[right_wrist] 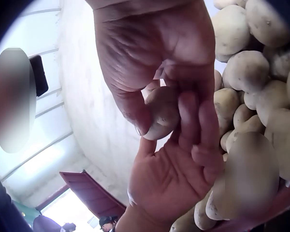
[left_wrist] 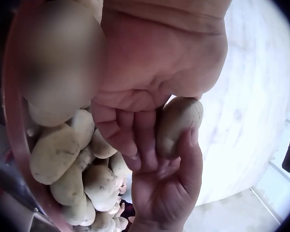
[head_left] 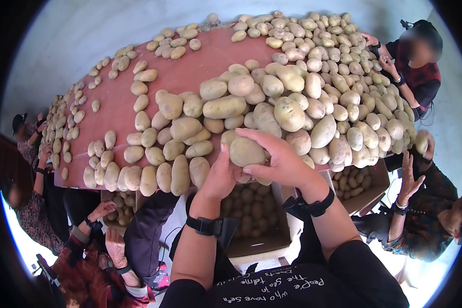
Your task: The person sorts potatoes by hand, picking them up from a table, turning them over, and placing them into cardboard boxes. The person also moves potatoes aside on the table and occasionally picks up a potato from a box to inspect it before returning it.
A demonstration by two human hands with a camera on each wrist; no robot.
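Note:
A rounded, yellowish potato (head_left: 247,152) is held between both hands at the near edge of the heap. My right hand (head_left: 280,160) grips it, the thumb across the near side and the fingers over the far side. My left hand (head_left: 219,175) holds its left side, with the thumb pointing up along it. In the left wrist view, the right thumb presses the potato (left_wrist: 180,123) while the left fingers curl beside the right fingers. The right wrist view has the potato (right_wrist: 162,113) between the right thumb and fingers, with the left palm below.
Many potatoes (head_left: 223,108) lie heaped and in rows on the red table (head_left: 113,108). Below its near edge stands a cardboard box (head_left: 256,246) of potatoes, with another box (head_left: 372,187) to the right. Other people's hands (head_left: 408,177) are around the table.

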